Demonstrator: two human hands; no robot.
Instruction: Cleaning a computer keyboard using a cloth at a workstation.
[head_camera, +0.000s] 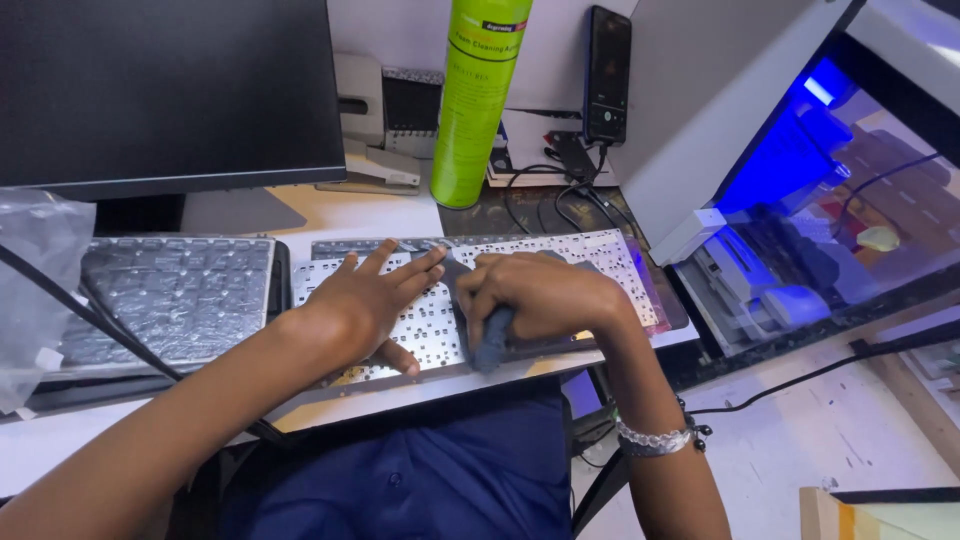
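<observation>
Head view: bare, keyless silver keyboard plate (620, 262) flat on pale desk (370, 215), pinned by open left hand (365, 300), wiped mid-panel by right hand (535, 298) clenched around grey cloth (492, 345); cleaning apparently under way, right end untouched.

We have one view only, from the head camera, looking steeply down and slightly forward at close range. Our forearms enter from the bottom edge; the desk (350, 215) fills mid-frame, and the monitor (165, 90) tops the upper left.
</observation>
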